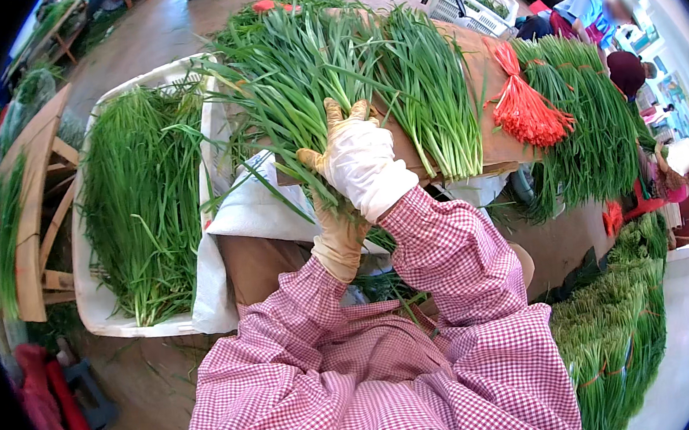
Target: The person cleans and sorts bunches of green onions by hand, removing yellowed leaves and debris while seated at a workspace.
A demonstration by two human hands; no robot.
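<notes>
My right hand, in a yellowish glove with a white covering, is closed round the stems of a bunch of long green leaves on the brown board. Just below it, my left hand, also gloved, reaches under drooping leaves that hide its fingers. A loose pile of greens lies right of my hands. Farther right hang a bundle of red ties and several tied bundles of greens. A white plastic sack drapes below the board, left of my hands.
A white tub of greens stands at left, beside a slanted wooden board. A white basket is behind the work board. Stacked bundles lie at lower right. Several people are along the right side.
</notes>
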